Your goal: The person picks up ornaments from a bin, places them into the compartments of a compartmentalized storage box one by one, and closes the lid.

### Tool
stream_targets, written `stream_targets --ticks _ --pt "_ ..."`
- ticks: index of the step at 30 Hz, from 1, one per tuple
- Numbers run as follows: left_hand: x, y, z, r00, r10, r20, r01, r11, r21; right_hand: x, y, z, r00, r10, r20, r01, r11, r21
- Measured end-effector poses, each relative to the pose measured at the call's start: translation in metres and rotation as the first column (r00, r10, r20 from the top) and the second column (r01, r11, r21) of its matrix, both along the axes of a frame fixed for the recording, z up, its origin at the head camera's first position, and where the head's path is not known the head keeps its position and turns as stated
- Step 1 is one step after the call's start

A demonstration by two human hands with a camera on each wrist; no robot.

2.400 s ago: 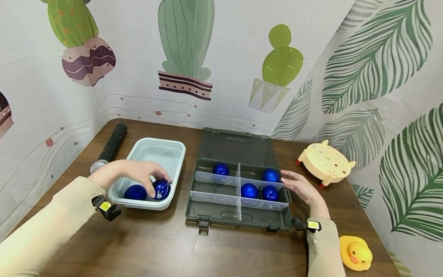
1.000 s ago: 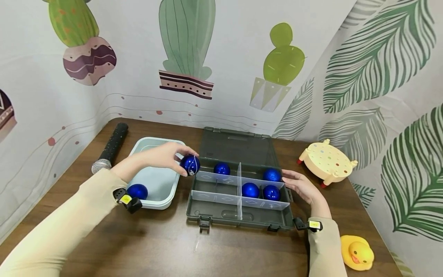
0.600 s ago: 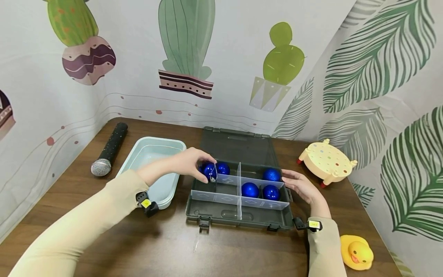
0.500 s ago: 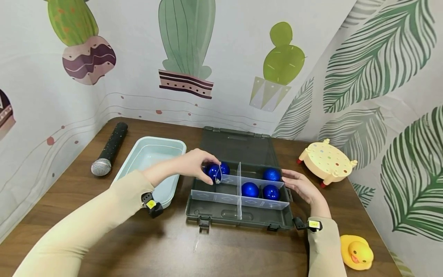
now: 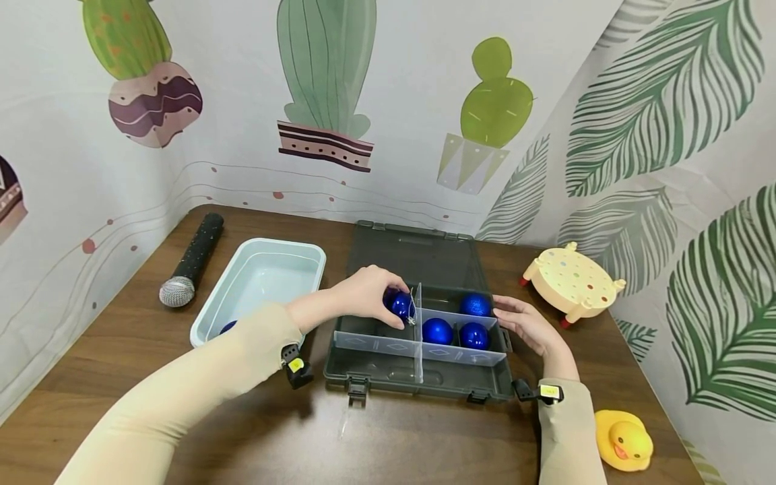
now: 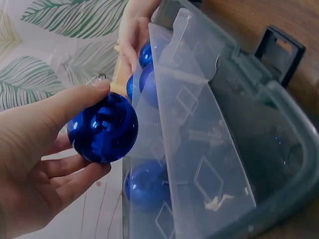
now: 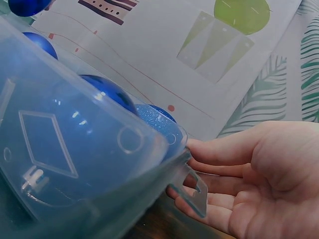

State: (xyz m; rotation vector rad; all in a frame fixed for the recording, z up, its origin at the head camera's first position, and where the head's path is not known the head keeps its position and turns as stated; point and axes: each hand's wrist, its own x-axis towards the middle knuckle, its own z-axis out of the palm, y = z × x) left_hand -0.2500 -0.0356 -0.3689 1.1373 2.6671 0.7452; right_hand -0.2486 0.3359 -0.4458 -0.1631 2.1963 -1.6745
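My left hand (image 5: 366, 291) pinches a shiny blue bauble (image 6: 103, 127) with a silver cap and loop, held between thumb and fingers. It hovers over the back left of an open grey divider box (image 5: 376, 382), beside the middle partition. Another bauble (image 6: 148, 185) lies behind a clear divider in the left wrist view; my hand covers it in the head view. On the box's right side sit a glittery bauble (image 5: 475, 304), a matte bauble (image 5: 437, 331) and a glossy bauble (image 5: 474, 335). My right hand (image 5: 527, 327) grips the box's right edge, thumb at the rim, fingers around the side tab.
Left of the box stands a pale blue tub (image 5: 315, 252); a blue bauble (image 5: 228, 327) inside is mostly hidden by my sleeve. A microphone (image 5: 192, 259) lies farther left. A small cream stool (image 5: 572, 281) and a yellow rubber duck (image 5: 624, 441) are at the right.
My left hand has lifted the bauble out of the tub and carried it right, over the box, past the back left bauble to the middle partition. My right hand has stayed at the box's edge.
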Motion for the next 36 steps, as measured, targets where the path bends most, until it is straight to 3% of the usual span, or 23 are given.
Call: stream_targets --ticks 13,36 --pt "0.01 0.013 -0.012 0.995 0.091 -0.042 -0.092 0.996 -0.01 -0.001 -0.001 0.002 1.0 0.0 -0.006 0.0 1.0 -0.002" --pt "0.017 0.021 -0.025 0.988 0.145 -0.053 -0.146 0.989 -0.03 0.0 0.0 -0.001 1.0 0.003 -0.006 -0.003 1.0 -0.001"
